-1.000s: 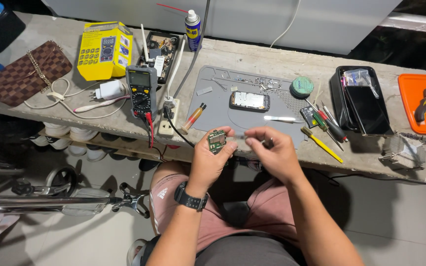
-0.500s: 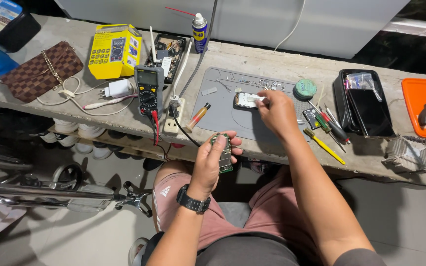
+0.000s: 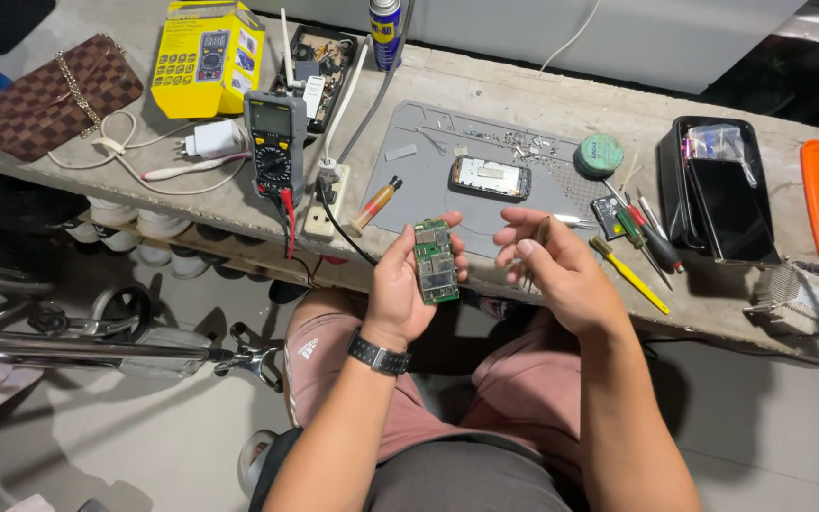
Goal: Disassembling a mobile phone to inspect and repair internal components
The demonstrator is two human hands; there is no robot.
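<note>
Left grip: my left hand (image 3: pixel 400 289) cradles the green circuit board (image 3: pixel 436 261) upright in the palm, thumb along one long edge and fingers closed behind the other; I judge the hold works best by the edges only, with no skin on the components
Board position: it sits above my lap, just short of the worktop (image 3: pixel 542 90) edge and clear of it, component side turned to my eyes
Right grip: my right hand (image 3: pixel 547 261) is loosely curled beside the board, not touching it; a thin metal tool (image 3: pixel 535 256), tweezers as far as I can tell, lies pinched lightly between thumb and forefinger, the other fingers half open
Working well: I judge the tool tip wants a slow approach with my right wrist braced against something, so a slip does not scrape the board
Steadiness: tucking my left elbow toward my thigh would keep the board from wavering, I think
Mat: the grey work mat (image 3: pixel 409 185) lies just beyond my hands and would be a safer place to rest the board than mid-air
Phone shell: the opened phone body (image 3: pixel 490 177) rests on the mat, well apart from the board
Screwdrivers: several lie to the right of the mat (image 3: pixel 632 270), near my right hand
Multimeter: it stands left of the mat (image 3: pixel 275 142), leads trailing off the edge
Risk: small screws (image 3: pixel 514 147) scattered at the far mat edge could roll if I bump it
</note>
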